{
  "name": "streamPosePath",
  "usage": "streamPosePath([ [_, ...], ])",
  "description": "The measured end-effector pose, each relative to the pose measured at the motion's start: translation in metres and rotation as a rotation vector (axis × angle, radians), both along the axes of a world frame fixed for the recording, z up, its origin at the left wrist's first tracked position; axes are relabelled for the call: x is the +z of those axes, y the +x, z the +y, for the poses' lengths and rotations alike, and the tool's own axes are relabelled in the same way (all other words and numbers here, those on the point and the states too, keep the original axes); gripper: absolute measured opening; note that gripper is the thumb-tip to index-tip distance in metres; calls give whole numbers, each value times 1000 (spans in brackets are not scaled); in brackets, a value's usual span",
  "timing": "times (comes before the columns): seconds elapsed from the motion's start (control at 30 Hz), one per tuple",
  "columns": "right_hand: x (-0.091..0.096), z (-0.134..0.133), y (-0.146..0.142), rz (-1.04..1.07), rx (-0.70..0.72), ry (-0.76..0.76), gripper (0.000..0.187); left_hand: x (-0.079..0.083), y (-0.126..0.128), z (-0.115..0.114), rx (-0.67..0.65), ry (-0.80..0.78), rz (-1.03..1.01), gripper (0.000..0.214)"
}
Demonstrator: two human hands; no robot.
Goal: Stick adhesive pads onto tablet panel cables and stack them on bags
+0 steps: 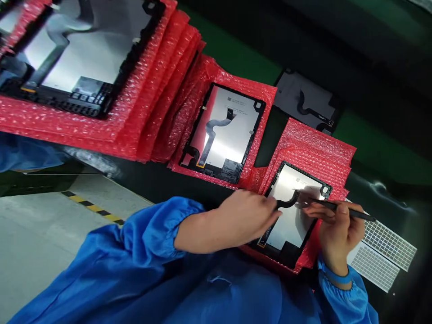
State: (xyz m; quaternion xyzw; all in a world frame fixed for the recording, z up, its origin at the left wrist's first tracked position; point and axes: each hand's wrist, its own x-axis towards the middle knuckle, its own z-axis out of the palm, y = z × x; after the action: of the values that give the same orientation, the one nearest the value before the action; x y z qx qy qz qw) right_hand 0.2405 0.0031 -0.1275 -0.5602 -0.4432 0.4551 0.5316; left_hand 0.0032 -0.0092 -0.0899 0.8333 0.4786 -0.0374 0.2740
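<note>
A silvery panel (232, 141) lies on red bubble wrap (266, 93). Left of that panel stands a taller red-wrapped stack (150, 99); right of it, a dark grey panel (289, 92); farther right, gridded sheets (374, 266); lower left, yellow-and-black floor tape (91, 206).

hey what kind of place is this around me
Probably an electronics workshop or factory: display panels lie on red bubble wrap, the right hand holds a slim dark tool, and yellow-black tape marks the floor.
</note>
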Motion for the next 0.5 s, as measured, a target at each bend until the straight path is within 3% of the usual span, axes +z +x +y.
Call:
streamPosePath([
  [0.1, -10, -6, 22, -48, -83, 17, 29, -10, -11, -13, 225, -138, 111, 34],
  [0.17, -21, -8, 29, -58, -117, 6, 32, -22, -13, -22, 294, -192, 15, 27],
  [0.33, -42, -6, 30, 28, -180, 9, 38, -33, -4, -31, 521, -106, -414, 13],
  [0.43, -51, -4, 35, 115, -199, 2, 41, -32, 10, -32, 607, -181, -766, 8],
  [0.5, -56, -2, 40, 164, -226, 23, 42, -34, 17, -27, 648, -216, -965, 24],
])
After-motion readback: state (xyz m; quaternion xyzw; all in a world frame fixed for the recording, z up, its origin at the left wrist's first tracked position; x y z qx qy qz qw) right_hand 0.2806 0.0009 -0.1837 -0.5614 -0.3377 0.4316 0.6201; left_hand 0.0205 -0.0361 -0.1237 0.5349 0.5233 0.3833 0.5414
